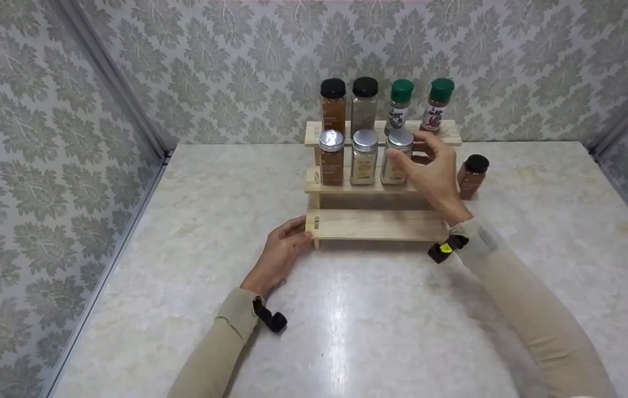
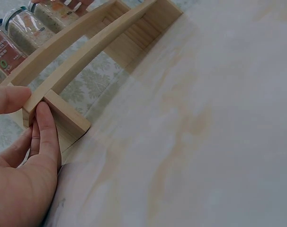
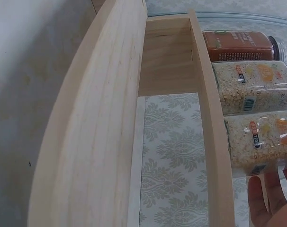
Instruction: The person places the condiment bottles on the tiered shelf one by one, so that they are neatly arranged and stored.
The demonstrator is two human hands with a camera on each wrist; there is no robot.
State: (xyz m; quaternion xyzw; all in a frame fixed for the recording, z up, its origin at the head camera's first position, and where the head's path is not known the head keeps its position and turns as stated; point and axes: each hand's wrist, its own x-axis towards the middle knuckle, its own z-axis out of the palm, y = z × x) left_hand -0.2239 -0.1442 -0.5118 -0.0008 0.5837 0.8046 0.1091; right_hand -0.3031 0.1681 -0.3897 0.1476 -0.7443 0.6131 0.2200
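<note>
A three-tier wooden spice rack point(image 1: 375, 225) stands on the table. My left hand point(image 1: 281, 249) pinches the left end of its bottom step, thumb above and fingers beneath in the left wrist view. On the middle step, my right hand point(image 1: 437, 172) holds a silver-lidded spice jar point(image 1: 394, 176) between thumb and fingers. Its pale grainy filling shows in the right wrist view, where the hand is partly cut off. Left of it stand a similar pale jar point(image 1: 364, 166) and a reddish-brown jar point(image 1: 331, 166), both silver-lidded. The bottom step bears no jars.
On the top step stand two black-capped jars, one orange point(image 1: 333, 108) and one greyish point(image 1: 365, 108), and two green-capped jars point(image 1: 401, 99). A brown black-capped jar point(image 1: 473, 177) stands on the table right of the rack. Patterned wall panels point(image 1: 236, 66) border the table.
</note>
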